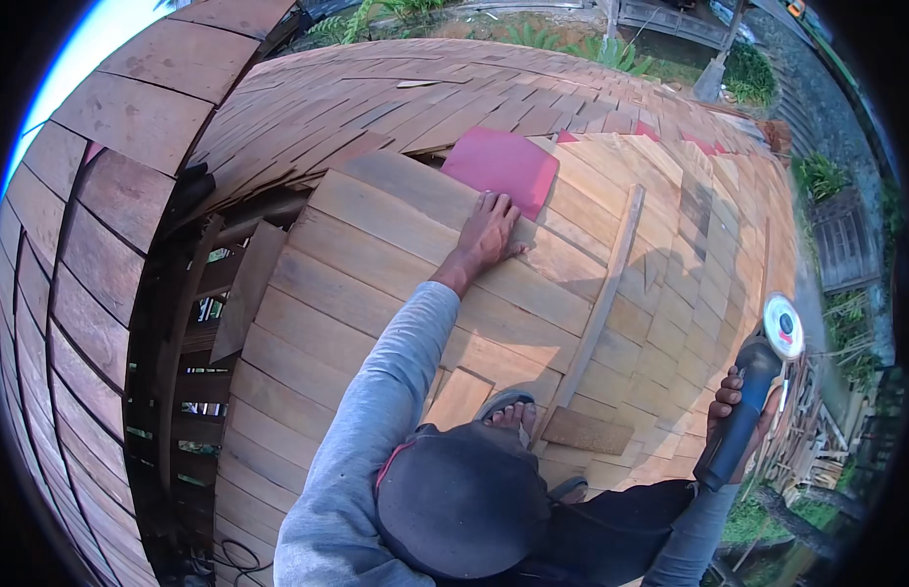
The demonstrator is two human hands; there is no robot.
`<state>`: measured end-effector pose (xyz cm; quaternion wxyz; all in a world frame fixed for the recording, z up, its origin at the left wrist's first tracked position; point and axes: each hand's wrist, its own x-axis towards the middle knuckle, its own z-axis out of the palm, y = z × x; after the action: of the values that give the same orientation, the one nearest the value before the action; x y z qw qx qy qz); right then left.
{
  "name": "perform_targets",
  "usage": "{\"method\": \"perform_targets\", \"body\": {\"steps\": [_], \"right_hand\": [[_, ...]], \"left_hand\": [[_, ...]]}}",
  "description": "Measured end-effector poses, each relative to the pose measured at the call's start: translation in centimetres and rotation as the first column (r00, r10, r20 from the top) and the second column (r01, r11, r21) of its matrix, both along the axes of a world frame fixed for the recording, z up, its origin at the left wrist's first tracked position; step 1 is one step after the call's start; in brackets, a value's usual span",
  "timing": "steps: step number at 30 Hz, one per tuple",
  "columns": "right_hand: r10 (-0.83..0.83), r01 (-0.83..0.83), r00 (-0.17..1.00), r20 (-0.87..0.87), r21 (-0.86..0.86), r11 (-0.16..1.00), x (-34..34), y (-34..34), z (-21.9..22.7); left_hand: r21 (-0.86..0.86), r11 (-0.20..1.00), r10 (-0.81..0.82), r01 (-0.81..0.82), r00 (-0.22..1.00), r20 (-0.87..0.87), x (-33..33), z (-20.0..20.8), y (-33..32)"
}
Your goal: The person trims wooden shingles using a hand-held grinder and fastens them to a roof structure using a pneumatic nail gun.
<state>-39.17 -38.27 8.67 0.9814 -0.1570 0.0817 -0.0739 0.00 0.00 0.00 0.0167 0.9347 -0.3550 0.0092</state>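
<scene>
My left hand (491,235) lies palm down on the wooden roof shingles (376,220), its fingers stretched out and touching the lower edge of a red sheet (500,166). That sheet is flat and smooth, with its upper edge near the older, darker shingles. Off to the right, my right hand (726,399) is wrapped round the dark body of an angle grinder (738,426). The tool is held up at a slant with its round, pale disc (783,326) at the top. Whether the disc is spinning, I cannot tell.
A long wooden batten (603,293) runs down across the shingles, with a short loose board (587,430) near its lower end. At left, an open gap (195,382) shows framing beams beside another shingled slope (92,274). A black cable (241,558) lies at lower left.
</scene>
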Motion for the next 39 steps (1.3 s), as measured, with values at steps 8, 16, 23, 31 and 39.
{"method": "perform_targets", "body": {"steps": [8,16,23,31,39], "right_hand": [[0.018,-0.012,0.994,-0.111,0.060,0.998,0.8,-1.2,-2.3],[0.035,0.002,0.965,-0.260,0.140,0.990,3.1,-0.4,-4.0],[0.010,0.049,0.952,-0.305,0.185,0.982,4.1,-0.7,-5.7],[0.046,-0.002,0.940,-0.338,0.128,0.992,6.5,0.7,-4.6],[0.114,-0.103,0.990,-0.086,0.128,0.986,3.2,-1.3,-3.1]], "left_hand": [[-0.131,0.991,0.030,0.014,0.944,0.328,2.8,0.8,3.4],[0.032,0.990,0.126,-0.139,0.959,0.254,2.9,0.3,6.4],[0.079,0.982,0.153,-0.169,0.972,0.181,3.2,2.2,4.2],[0.019,0.989,0.142,-0.148,0.971,0.194,2.7,-0.1,5.5],[-0.433,0.866,0.267,-0.250,0.964,-0.024,-9.6,5.4,14.4]]}}
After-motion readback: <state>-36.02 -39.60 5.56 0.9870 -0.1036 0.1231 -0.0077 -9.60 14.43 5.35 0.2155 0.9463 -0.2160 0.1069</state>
